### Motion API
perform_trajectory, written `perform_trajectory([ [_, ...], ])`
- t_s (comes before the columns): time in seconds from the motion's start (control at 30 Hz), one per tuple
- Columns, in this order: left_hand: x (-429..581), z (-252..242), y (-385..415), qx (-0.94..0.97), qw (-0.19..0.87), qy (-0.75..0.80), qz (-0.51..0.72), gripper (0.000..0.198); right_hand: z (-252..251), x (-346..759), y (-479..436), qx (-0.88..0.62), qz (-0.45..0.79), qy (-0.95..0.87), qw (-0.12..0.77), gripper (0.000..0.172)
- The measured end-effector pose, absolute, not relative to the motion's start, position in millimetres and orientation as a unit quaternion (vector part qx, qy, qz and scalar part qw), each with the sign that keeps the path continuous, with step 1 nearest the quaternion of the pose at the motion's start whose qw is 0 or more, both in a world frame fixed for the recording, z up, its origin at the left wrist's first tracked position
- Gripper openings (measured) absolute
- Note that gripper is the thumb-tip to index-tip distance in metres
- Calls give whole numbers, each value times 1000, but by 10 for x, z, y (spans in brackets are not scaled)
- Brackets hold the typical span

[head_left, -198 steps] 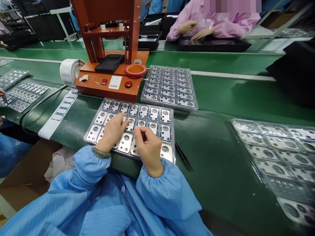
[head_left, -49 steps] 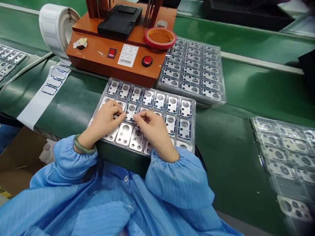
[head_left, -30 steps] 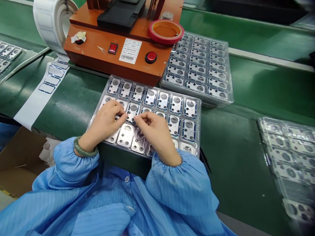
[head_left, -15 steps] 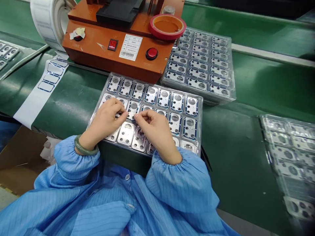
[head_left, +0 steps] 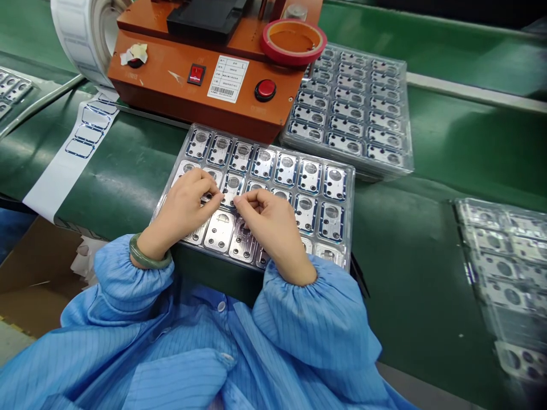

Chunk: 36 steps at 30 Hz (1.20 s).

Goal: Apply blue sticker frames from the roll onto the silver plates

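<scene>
A clear plastic tray [head_left: 351, 228] lies in front of me, holding rows of small silver metal plates, each with a round window and small holes. Blue frame-shaped stickers edge the plates of the far row and several of the middle row. Over the tray's left half, my left hand [head_left: 186, 200] has its thumb and fingers pinched together. My right hand [head_left: 271, 225] is pinched too, its fingertips close to the left ones. Both sets of fingertips meet the lower edge of one blue-edged plate [head_left: 232, 187] in the middle row. Whatever lies between the fingers is too small to make out.
Behind the tray stands an orange machine [head_left: 171, 102] with red buttons and a red tape roll [head_left: 294, 58] on it. A label roll [head_left: 81, 40] trails its backing strip [head_left: 64, 176] at left. Stacked filled trays [head_left: 410, 165] stand behind right; another tray [head_left: 491, 273] lies far right.
The view has shifted very slightly. Both hands keep the same pinch at the same plate.
</scene>
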<state>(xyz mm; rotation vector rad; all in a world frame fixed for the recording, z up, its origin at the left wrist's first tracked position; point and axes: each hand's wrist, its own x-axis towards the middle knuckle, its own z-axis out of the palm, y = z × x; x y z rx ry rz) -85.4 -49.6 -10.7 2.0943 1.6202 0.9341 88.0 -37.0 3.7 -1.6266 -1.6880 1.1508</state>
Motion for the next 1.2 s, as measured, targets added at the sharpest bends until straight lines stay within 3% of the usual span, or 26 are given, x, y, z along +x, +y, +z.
perform_trajectory([
  [1.2,-861,-138,-484,752,135,556,326,8,11,844,-415,-590,357,-668,280,18],
])
